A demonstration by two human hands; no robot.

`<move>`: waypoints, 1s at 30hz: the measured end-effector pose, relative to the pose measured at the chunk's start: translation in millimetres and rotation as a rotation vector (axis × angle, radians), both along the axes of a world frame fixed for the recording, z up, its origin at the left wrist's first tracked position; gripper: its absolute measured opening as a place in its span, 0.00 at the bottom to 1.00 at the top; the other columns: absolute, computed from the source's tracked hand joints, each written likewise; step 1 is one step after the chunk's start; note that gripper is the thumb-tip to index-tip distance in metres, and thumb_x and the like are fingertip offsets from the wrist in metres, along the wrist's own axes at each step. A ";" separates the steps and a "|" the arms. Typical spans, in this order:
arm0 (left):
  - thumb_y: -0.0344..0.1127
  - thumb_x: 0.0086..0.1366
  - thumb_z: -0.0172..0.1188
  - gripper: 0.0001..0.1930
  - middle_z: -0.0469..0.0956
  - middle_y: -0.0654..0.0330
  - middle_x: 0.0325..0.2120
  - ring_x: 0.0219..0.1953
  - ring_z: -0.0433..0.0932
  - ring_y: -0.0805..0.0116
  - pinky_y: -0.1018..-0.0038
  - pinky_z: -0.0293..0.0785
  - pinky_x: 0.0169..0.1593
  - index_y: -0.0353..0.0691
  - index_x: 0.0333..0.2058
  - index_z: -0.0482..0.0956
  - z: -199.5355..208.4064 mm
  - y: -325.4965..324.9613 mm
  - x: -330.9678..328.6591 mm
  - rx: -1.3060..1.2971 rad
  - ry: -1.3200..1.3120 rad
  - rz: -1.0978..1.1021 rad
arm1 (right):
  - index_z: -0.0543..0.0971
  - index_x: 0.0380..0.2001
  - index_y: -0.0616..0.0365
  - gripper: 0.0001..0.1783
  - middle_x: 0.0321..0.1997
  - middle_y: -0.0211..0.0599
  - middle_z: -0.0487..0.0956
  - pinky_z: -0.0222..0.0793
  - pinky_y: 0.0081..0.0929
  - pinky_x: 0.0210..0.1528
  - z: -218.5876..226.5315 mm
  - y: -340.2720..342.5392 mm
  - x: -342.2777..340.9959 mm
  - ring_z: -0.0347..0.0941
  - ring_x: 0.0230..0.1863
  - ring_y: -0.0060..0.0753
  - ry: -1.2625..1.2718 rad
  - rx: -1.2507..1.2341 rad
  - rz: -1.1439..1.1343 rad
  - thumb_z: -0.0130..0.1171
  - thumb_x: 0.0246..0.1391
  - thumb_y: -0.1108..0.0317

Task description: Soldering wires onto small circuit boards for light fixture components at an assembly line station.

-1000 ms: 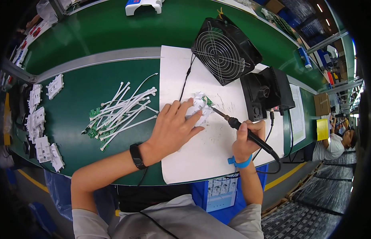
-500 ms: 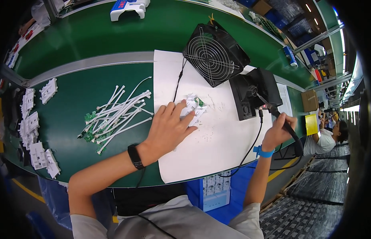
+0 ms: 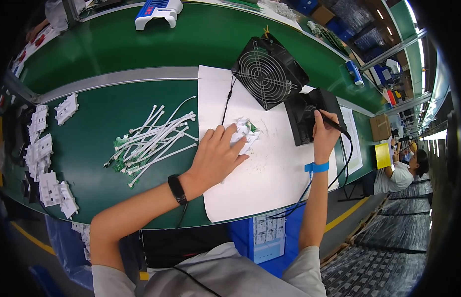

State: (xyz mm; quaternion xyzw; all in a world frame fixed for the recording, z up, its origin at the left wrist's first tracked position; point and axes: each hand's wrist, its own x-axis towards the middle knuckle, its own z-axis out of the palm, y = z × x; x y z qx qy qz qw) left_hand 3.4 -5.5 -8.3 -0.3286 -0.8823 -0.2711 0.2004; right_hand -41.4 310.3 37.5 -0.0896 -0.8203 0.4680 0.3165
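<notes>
My left hand (image 3: 215, 156) lies over the white sheet (image 3: 225, 203), its fingertips holding down a white plastic part (image 3: 246, 143) with a small green circuit board (image 3: 252, 127) in it. In my right hand (image 3: 325, 136) is a soldering iron (image 3: 334, 123), gripped like a pen. Its tip points into the black soldering stand (image 3: 302, 131) and is hidden there. To the left of my left hand lies a loose bundle of white cables (image 3: 158, 136) with green boards at their ends.
A black fan (image 3: 262, 74) with a wire guard stands at the back of the sheet. Several white plastic parts (image 3: 40, 151) are piled at the far left. A blue-and-white housing (image 3: 158, 14) sits on the upper green surface. A person (image 3: 401, 171) sits further right.
My right hand has moved up and left with the soldering iron, changing from a grip near the stand's right side to a pen-like hold over it. My left hand stays on the part.
</notes>
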 end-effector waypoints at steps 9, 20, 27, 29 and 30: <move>0.37 0.55 0.70 0.22 0.77 0.50 0.52 0.49 0.73 0.51 0.58 0.71 0.53 0.41 0.49 0.84 27.3 -8.6 -1.2 0.059 -0.103 -0.039 | 0.82 0.48 0.67 0.17 0.22 0.32 0.79 0.69 0.19 0.25 21.0 5.1 17.7 0.74 0.22 0.20 -0.188 -0.160 0.147 0.70 0.58 0.68; 0.55 0.62 0.68 0.42 0.75 0.43 0.48 0.49 0.74 0.45 0.51 0.71 0.49 0.35 0.66 0.65 44.7 -142.0 -172.3 0.105 0.236 0.688 | 0.65 0.67 0.66 0.30 0.23 0.25 0.71 0.59 0.15 0.23 12.7 -126.7 91.7 0.64 0.22 0.12 -0.293 -0.122 0.335 0.60 0.67 0.67; 0.53 0.55 0.73 0.31 0.79 0.50 0.49 0.55 0.76 0.48 0.49 0.71 0.55 0.41 0.52 0.79 55.6 -293.2 -120.1 -0.444 -0.135 0.877 | 0.78 0.53 0.64 0.18 0.25 0.33 0.77 0.65 0.23 0.29 21.6 -217.3 81.3 0.70 0.24 0.20 -0.194 0.091 0.598 0.67 0.60 0.73; 0.54 0.55 0.73 0.35 0.77 0.46 0.54 0.61 0.73 0.45 0.43 0.67 0.61 0.42 0.56 0.76 55.1 -333.0 -106.0 -0.560 -0.346 0.903 | 0.80 0.47 0.63 0.14 0.27 0.37 0.77 0.67 0.26 0.31 20.1 -244.5 68.1 0.72 0.26 0.27 -0.101 0.158 0.753 0.68 0.59 0.72; 0.54 0.55 0.73 0.37 0.76 0.45 0.56 0.63 0.71 0.44 0.40 0.64 0.64 0.42 0.59 0.74 49.9 -344.1 -97.7 -0.574 -0.339 0.922 | 0.82 0.43 0.63 0.11 0.30 0.40 0.77 0.70 0.31 0.36 16.2 -255.9 58.7 0.75 0.30 0.36 -0.002 0.267 0.797 0.67 0.57 0.73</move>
